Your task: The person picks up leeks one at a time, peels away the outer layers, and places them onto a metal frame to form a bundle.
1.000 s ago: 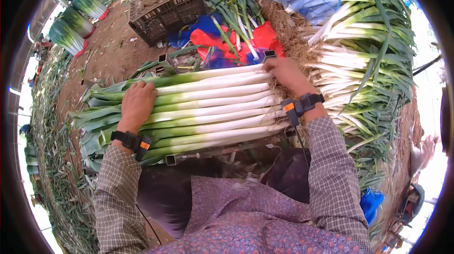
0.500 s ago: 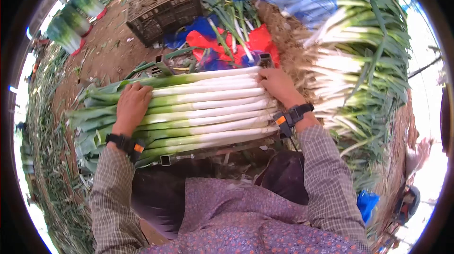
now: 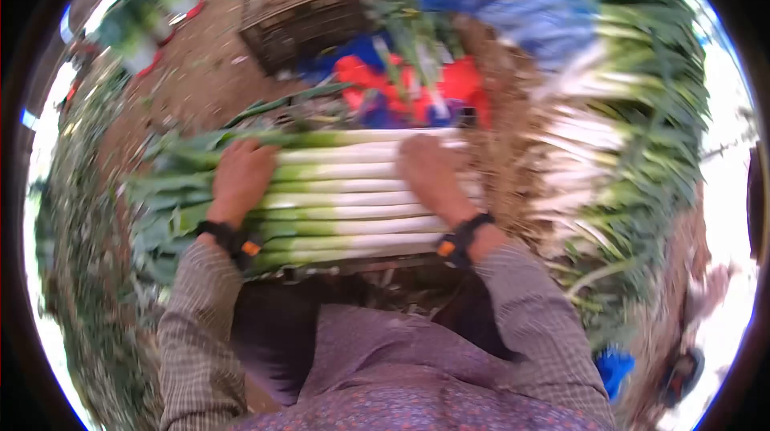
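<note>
A row of leeks lies side by side on a low metal frame in front of me, green leaves to the left and white stalks to the right. My left hand is closed over the upper leeks where the leaves turn pale, fingertips pointing away from me. Over the white stalks, short of the root ends, my right hand is bent down with its fingers curled onto the leeks. Motion blurs both hands, and their fingertips are partly hidden.
A big pile of leeks runs along the right, partly under blue plastic netting. Beyond the frame are a dark plastic crate and red plastic sheeting with loose leeks on it. Upright leek bundles stand far left.
My right hand has moved left from the root ends onto the white stalks. My left hand stays on the leeks near their leaves. The whole view has shifted slightly.
</note>
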{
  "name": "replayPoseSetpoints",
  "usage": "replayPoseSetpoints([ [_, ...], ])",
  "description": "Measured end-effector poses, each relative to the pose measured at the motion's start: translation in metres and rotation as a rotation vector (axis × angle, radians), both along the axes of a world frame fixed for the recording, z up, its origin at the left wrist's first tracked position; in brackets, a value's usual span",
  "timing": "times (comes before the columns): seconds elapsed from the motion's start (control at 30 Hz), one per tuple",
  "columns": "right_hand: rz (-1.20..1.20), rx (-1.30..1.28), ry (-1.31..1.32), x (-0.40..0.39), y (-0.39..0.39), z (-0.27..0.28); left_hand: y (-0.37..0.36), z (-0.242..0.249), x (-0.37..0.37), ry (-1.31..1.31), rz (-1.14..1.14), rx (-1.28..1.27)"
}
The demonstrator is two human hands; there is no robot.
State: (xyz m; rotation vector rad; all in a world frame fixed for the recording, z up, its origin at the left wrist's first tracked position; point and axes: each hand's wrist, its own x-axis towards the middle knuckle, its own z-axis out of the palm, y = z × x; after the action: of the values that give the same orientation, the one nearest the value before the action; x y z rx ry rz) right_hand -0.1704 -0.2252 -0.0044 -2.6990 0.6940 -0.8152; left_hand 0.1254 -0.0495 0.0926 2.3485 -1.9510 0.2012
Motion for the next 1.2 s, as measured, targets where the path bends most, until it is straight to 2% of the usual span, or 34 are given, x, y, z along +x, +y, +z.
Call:
replayPoseSetpoints([
  [0.03, -0.039, -0.036, -0.028, 0.001, 0.003, 0.004, 0.000, 0.000, 0.001, 0.029, 0.011, 0.003],
  [0.07, -0.126, 0.151, 0.058, 0.003, 0.004, 0.009, -0.001, -0.002, 0.002, 0.050, 0.024, 0.028],
  [0.1, -0.110, 0.214, 0.099, 0.006, -0.006, -0.001, 0.000, -0.006, 0.008, 0.054, -0.011, -0.001],
  [0.13, -0.066, 0.421, 0.215, 0.004, -0.019, 0.001, 0.001, -0.007, 0.010, 0.081, 0.021, 0.035],
  [0.17, 0.009, 0.473, 0.085, -0.017, -0.018, 0.030, 0.002, -0.006, 0.011, 0.068, -0.009, 0.027],
  [0.23, 0.045, 0.330, 0.092, -0.060, -0.026, 0.081, 0.001, -0.008, 0.019, 0.106, -0.023, 0.059],
  [0.33, 0.073, 0.594, -0.170, -0.162, -0.027, 0.103, -0.001, -0.004, 0.013, 0.105, -0.029, 0.083],
  [0.4, -0.113, 0.968, -0.100, -0.241, -0.014, 0.082, 0.001, -0.005, 0.015, 0.059, -0.031, 0.091],
  [0.43, -0.246, 1.185, -0.252, -0.279, 0.004, 0.061, 0.003, -0.011, 0.026, 0.024, -0.028, 0.088],
  [0.47, -0.438, 1.175, -0.218, -0.315, 0.014, 0.022, 0.004, -0.016, 0.031, -0.008, -0.019, 0.083],
  [0.5, -0.520, 1.284, -0.381, -0.355, 0.029, -0.023, 0.004, -0.014, 0.029, 0.016, 0.014, 0.111],
  [0.53, -0.705, 1.408, -0.526, -0.396, 0.043, -0.067, 0.002, -0.008, 0.024, 0.041, 0.041, 0.146],
  [0.57, -1.067, 1.306, -0.464, -0.425, 0.060, -0.101, 0.000, -0.007, 0.022, 0.067, 0.065, 0.183],
  [0.63, -1.413, 0.939, -0.201, -0.497, 0.099, -0.196, 0.005, -0.022, 0.047, -0.028, 0.051, 0.158],
  [0.67, -1.525, 0.960, -0.212, -0.516, 0.115, -0.220, 0.005, -0.029, 0.056, -0.124, 0.239, 0.221],
  [0.7, -1.634, 0.980, -0.221, -0.530, 0.129, -0.239, 0.005, -0.023, 0.065, -0.112, 0.212, 0.285],
  [0.73, -1.740, 0.997, -0.229, -0.538, 0.135, -0.252, 0.013, -0.019, 0.072, -0.199, 0.091, 0.319],
  [0.77, -1.761, 0.909, -0.154, -0.541, 0.134, -0.257, 0.023, -0.018, 0.078, -0.285, -0.030, 0.350],
  [0.83, -1.789, 0.734, 0.000, -0.539, 0.128, -0.255, 0.030, -0.020, 0.097, -0.293, 0.028, 0.460],
  [0.93, -1.838, 0.713, 0.133, -0.533, 0.108, -0.245, 0.039, -0.024, 0.131, -0.291, -0.013, 0.546],
  [1.03, -1.860, 0.873, 0.107, -0.544, 0.088, -0.256, 0.038, -0.024, 0.138, -0.261, -0.034, 0.582],
  [1.1, -1.785, 0.912, 0.050, -0.550, 0.089, -0.259, 0.037, -0.020, 0.137, -0.236, 0.038, 0.612],
  [1.17, -1.714, 0.945, -0.010, -0.550, 0.092, -0.254, 0.037, -0.018, 0.138, -0.332, 0.046, 0.628],
  [1.2, -1.680, 0.845, 0.096, -0.540, 0.096, -0.251, 0.038, -0.018, 0.139, -0.375, 0.051, 0.630],
])
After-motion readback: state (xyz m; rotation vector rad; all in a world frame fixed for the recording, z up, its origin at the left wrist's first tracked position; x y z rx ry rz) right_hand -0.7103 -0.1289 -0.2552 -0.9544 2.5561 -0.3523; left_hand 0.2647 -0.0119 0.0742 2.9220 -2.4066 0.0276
